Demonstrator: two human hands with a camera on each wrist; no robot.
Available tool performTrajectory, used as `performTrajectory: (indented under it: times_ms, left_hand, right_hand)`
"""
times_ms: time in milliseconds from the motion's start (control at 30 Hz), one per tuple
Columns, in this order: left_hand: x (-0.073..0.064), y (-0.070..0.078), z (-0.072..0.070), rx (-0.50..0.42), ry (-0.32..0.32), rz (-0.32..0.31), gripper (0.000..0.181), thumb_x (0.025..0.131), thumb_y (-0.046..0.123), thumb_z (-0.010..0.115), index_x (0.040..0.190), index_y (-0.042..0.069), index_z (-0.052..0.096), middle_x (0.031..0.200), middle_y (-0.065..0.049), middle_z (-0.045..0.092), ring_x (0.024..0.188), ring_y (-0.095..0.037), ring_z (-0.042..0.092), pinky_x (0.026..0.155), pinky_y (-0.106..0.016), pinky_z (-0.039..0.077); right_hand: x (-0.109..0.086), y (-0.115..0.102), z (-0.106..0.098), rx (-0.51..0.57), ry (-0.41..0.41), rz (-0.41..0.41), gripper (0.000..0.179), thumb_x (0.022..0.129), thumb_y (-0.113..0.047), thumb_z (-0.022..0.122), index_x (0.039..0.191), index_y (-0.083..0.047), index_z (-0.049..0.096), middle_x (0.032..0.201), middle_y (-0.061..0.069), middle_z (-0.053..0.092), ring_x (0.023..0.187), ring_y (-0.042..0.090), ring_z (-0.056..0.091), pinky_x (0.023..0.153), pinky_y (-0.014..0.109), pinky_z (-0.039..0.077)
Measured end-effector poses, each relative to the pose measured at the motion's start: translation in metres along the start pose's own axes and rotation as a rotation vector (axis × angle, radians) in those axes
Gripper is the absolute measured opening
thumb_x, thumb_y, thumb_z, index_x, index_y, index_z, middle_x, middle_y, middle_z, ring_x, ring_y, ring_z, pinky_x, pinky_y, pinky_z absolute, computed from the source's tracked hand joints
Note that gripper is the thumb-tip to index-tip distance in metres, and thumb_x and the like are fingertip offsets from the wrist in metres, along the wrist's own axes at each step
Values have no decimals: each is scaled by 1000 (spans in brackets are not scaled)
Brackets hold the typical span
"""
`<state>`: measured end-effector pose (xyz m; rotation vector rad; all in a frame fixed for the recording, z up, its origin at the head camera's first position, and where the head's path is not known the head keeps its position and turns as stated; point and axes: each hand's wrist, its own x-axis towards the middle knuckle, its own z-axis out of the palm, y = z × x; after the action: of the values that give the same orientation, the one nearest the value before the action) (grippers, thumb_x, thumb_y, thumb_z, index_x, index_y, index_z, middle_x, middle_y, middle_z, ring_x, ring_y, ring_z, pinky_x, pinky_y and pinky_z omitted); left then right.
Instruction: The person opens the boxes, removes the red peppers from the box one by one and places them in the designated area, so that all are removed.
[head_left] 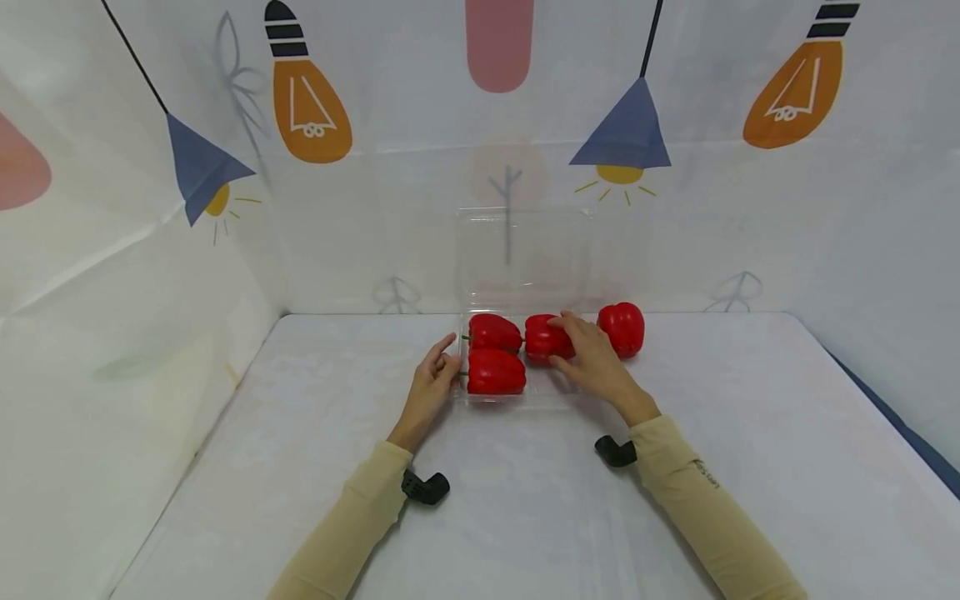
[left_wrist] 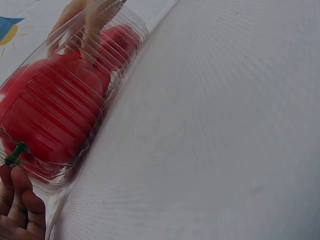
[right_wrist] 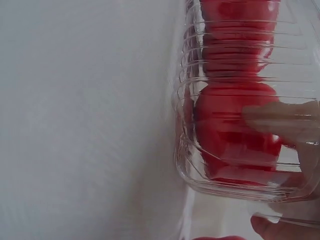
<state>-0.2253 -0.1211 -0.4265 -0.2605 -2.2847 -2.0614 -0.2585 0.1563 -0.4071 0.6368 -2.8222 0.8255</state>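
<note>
A clear plastic clamshell box [head_left: 551, 398] lies with its lid [head_left: 525, 258] raised against the back wall. Two red bell peppers fill its left side, a rear pepper [head_left: 493, 331] and a front pepper [head_left: 497, 372], their green stems to the left. My right hand [head_left: 597, 364] reaches into the box and holds a third red bell pepper [head_left: 537, 340], with fingers behind it and thumb in front. At the box's left wall, my left hand [head_left: 431, 383] touches the outside with bent fingertips, near a green stem [left_wrist: 17, 152] inside.
Another red bell pepper [head_left: 622, 329] stands on the white table [head_left: 360, 367] just right of the box, near the back wall. A patterned white curtain [head_left: 360, 225] hangs behind the table. Black wrist-mounted pieces stick out from both sleeves.
</note>
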Motion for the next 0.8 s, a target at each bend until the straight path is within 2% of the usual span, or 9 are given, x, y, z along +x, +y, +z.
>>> performTrajectory:
  times_ms: [400, 667, 800]
  left_hand:
    - [-1, 0, 1, 2, -1, -6, 49, 97, 10, 51, 143, -1, 36, 72, 1, 46, 61, -5, 46, 59, -17, 41]
    - [-2, 1, 0, -9, -2, -9, 49, 97, 10, 51, 143, 1, 36, 73, -2, 47, 63, -10, 47, 60, -18, 41]
    - [-2, 0, 0, -28, -10, -15, 51, 97, 11, 51, 145, 7, 33, 75, -5, 48, 65, -15, 47, 61, -19, 42]
  right_hand:
    - [-2, 1, 1, -57, 60, -57, 56, 81, -17, 74, 131, -14, 48, 138, 14, 44, 128, 34, 40, 106, 60, 30]
    - [-2, 1, 0, -72, 73, -89, 57, 80, -18, 75, 131, -16, 48, 138, 13, 43, 128, 33, 40, 106, 59, 31]
    - [-3, -1, -1, -106, 89, -112, 58, 79, -18, 76, 131, -16, 49, 137, 13, 44, 126, 34, 41, 105, 59, 32]
